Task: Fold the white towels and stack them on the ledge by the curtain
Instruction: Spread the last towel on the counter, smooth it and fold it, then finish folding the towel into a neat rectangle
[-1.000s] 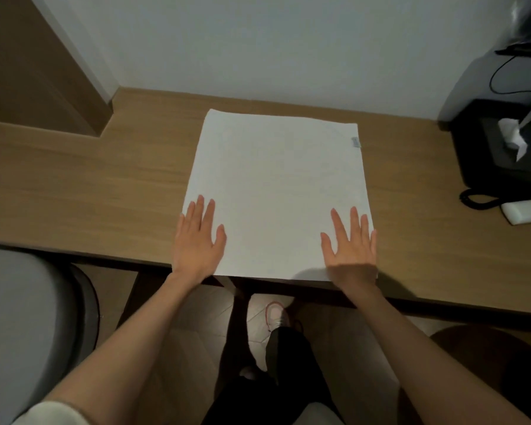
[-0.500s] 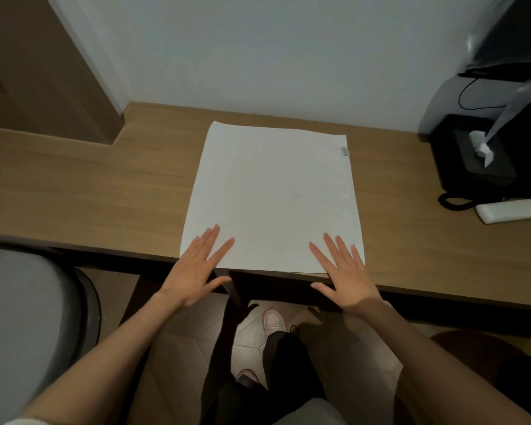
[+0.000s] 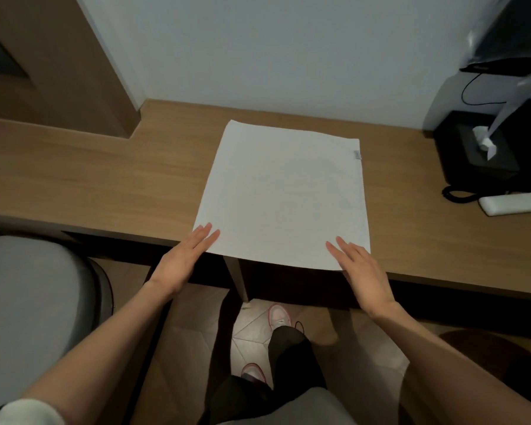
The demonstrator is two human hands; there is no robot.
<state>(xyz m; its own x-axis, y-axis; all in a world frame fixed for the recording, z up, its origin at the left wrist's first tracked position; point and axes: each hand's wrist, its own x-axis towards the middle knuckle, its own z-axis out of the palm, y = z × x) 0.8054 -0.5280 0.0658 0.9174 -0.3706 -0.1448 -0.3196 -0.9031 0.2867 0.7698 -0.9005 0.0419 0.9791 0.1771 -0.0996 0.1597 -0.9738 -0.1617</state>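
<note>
A long wooden desk [image 3: 105, 179] runs across the view against a pale wall. A grey padded chair [image 3: 28, 302] sits below it, out to the side of the left arm.

One white towel [image 3: 285, 191] lies flat on the desk and stretches away from the fingertips of both hands toward the wall. It is a smooth, even rectangle, a little longer than it is wide, with no visible creases. Its near edge, between the two hands, just overhangs the front of the desk. The towel lies where it did a second ago.

The hands have changed. A second ago both palms lay flat on the near corners. Now both hands have slid back toward the body, and only the fingertips touch the cloth. The left hand [image 3: 181, 259] has straight fingers held together, their tips on the near left corner. The right hand [image 3: 362, 271] has straight, slightly spread fingers, their tips on the near right corner. Both hands are flat and hold nothing, and their palms hang past the desk's front edge.

Well beyond the right hand, at the far right, stands a black tissue box [image 3: 472, 148]. A white remote [image 3: 515, 204] lies nearer than the box. A small grey tag [image 3: 356, 155] sits on the towel's far right corner, straight ahead of the right fingertips.
</note>
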